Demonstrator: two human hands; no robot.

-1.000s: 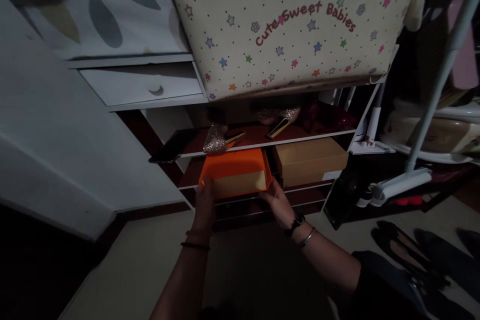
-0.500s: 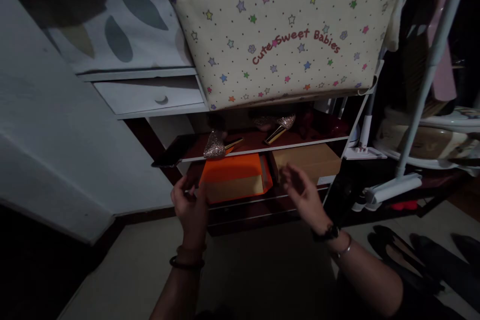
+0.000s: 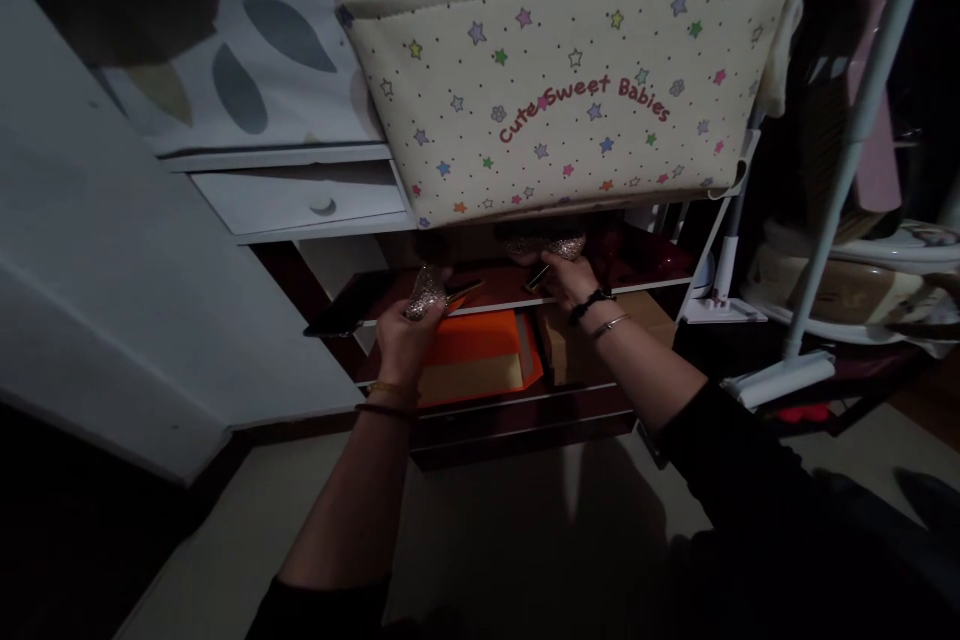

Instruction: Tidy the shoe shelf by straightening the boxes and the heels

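Observation:
On the dark red shelf (image 3: 502, 295) lies a pair of glittery high-heeled shoes with gold heels. My left hand (image 3: 405, 340) is closed around the glittery toe or back part of the left high-heeled shoe (image 3: 427, 288); which part it is I cannot tell in the dim light. With fingers bent, my right hand (image 3: 571, 278) grips the right high-heeled shoe (image 3: 568, 247), whose gold heel shows just left of my fingertips. Both shoes still rest at shelf level. Below my hands stand an orange open box (image 3: 476, 340) and a brown cardboard box (image 3: 645, 320).
A cream fabric bin (image 3: 577, 150) with printed stars overhangs the shelf. Dark red shoes (image 3: 660, 255) sit further right. A white drawer (image 3: 300, 195) is at the upper left, and a grey pole with a white roller head (image 3: 784, 380) leans at the right.
Both hands have moved up from in front of the boxes to the shelf above. Each has closed on one of the glittery shoes.

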